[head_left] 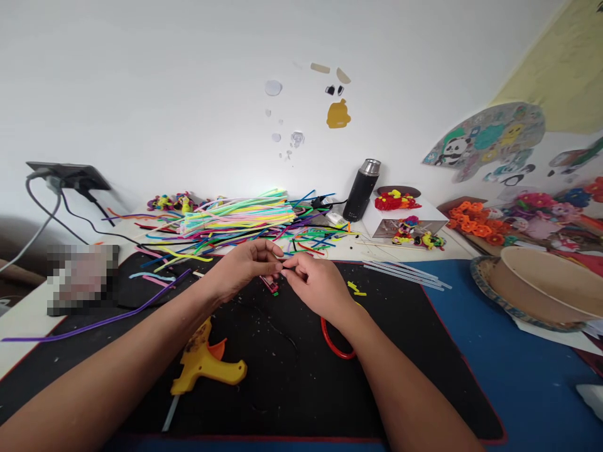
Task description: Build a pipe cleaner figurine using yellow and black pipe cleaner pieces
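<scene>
My left hand (247, 269) and my right hand (318, 285) meet over the black mat (292, 402), both with thumb and fingers pinched together. Something tiny and dark shows between the fingertips, too small to name. Just below them lies a small dark-pink item (269, 285) with a green end, partly covered. A red loop handle (335, 346) shows beside my right wrist, the rest hidden under the arm. Short yellow pieces (357, 289) lie right of my right hand. Near my left forearm rests a yellow glue gun (207, 370) with a glue stick (170, 412) protruding from it.
A heap of coloured pipe cleaners (240, 216) lies along the wall. A purple pipe cleaner (108, 321) crosses the mat's left side. Clear glue sticks (407, 275), a black flask (362, 191) and a big bowl (551, 282) are on the right. Cables (70, 210) hang at left.
</scene>
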